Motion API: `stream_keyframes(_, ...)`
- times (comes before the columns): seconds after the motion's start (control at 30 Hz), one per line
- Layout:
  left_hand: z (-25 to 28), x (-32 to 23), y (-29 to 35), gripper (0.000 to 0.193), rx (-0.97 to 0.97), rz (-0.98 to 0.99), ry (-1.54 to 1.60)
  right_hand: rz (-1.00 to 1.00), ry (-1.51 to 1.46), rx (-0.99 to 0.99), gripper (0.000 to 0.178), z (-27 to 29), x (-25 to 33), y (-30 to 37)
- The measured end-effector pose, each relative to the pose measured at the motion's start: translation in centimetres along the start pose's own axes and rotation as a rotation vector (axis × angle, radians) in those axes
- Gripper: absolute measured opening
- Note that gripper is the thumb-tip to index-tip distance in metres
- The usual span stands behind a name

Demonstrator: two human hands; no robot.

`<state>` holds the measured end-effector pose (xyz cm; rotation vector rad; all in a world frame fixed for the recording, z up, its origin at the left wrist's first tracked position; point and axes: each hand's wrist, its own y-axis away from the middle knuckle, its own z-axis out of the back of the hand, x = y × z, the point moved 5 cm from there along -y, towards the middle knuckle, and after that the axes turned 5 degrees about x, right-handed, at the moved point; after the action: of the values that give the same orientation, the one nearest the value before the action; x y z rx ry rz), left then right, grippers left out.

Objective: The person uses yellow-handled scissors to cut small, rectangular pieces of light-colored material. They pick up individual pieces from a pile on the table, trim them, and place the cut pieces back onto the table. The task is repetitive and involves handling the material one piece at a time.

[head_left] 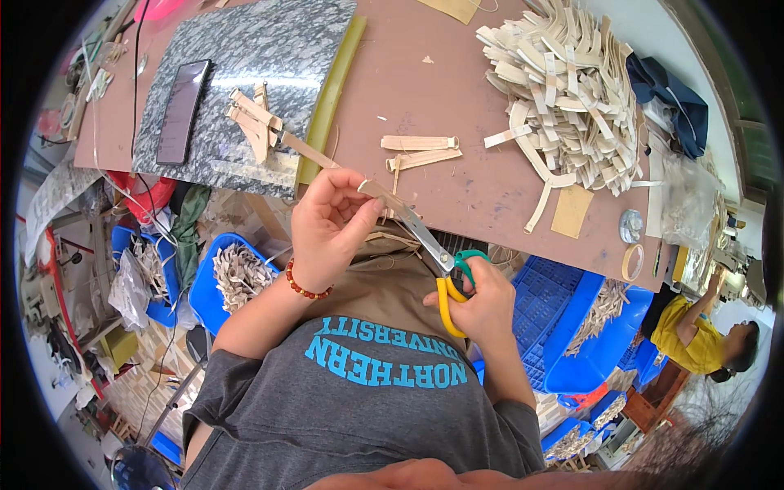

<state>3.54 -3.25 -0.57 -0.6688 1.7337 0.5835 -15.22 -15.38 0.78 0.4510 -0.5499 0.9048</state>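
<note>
The left hand point(327, 224) is pinching the near end of a long tan strip point(314, 153) between thumb and curled fingers, closed firmly on it, a red bead bracelet point(304, 287) sitting at the wrist. The right hand point(482, 306) is gripping a pair of scissors point(433, 249) by its yellow and green handles, fingers threaded through the loops and drawn in; the silver blades are reaching up toward the left hand and seem to be meeting the strip right beside the left thumb, nearly closed on it as far as I can tell.

Taking the scissors as the landmark: the strip is running up and left from the blade tips, its far end lying among a small cluster of similar pieces point(255, 121) on a grey speckled slab point(245, 73). A dark phone point(181, 110) is lying on that slab, further left. Just above the blades, a few short cut strips point(418, 149) are resting on the brown tabletop point(457, 196). Up and to the right, a big heap of pale strips point(563, 90) is piling up. Below and to the right of the handles, a blue crate point(551, 310) is standing.

I judge the trimming of the strip's end to be the step in hand. The next move is calling for a steady pinch from the left hand while the blades are closing clean across the strip, clear of the thumb.
</note>
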Motion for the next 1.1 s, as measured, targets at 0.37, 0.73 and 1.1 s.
stream_keyframes(0.37,-0.4,1.1,0.4,0.029,0.132,0.236,0.271,-0.031,0.002,0.097,0.063,-0.4,0.1,-0.5)
stream_keyframes(0.73,-1.0,0.3,1.0,0.032,0.091,0.117,0.018,0.115,0.07,-0.071,0.071,0.0,1.4,-0.8)
stream_keyframes(1.1,-2.1,0.8,1.3,0.03,0.187,0.379,0.34,0.179,0.085,-0.149,0.07,-0.3,1.5,-0.9)
